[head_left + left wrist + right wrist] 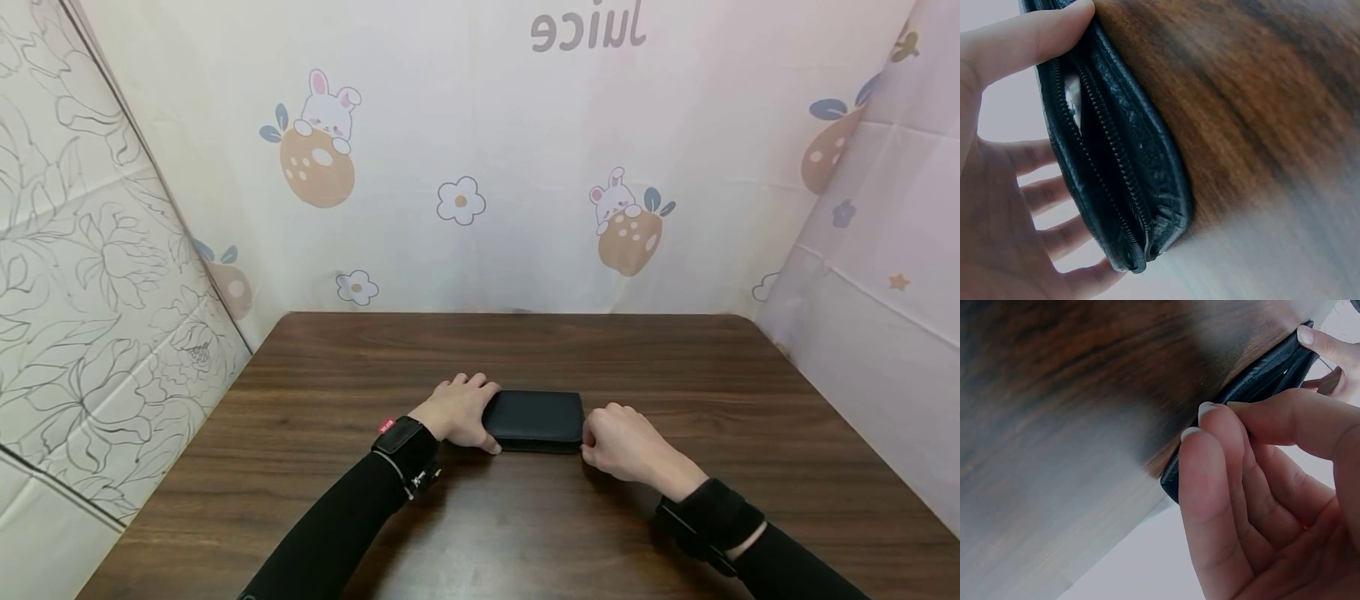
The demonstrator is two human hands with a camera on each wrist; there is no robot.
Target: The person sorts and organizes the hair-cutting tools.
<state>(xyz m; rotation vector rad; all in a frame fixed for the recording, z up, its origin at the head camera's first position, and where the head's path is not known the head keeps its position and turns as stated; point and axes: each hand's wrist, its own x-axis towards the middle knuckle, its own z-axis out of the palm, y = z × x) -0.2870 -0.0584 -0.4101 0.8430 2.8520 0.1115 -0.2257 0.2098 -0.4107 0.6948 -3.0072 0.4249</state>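
Note:
A black zip-around wallet (534, 417) lies on the brown wooden table, its long zippered side toward me. My left hand (459, 412) grips its left end, thumb along the near edge and fingers behind. In the left wrist view, the zipper teeth (1113, 145) stand parted and a small pale thing (1073, 100) shows inside the wallet. At the right end, my right hand (624, 442) has its fingers curled. Its thumb and index finger pinch at the zipper edge in the right wrist view; the fingertips hide the exact part held.
The wooden table (360, 358) extends around the wallet on all sides. Behind it hangs a pale curtain (465, 125) with rabbit and fruit prints. A flower-patterned panel (90, 275) stands on the left, and more printed cloth (892, 225) on the right.

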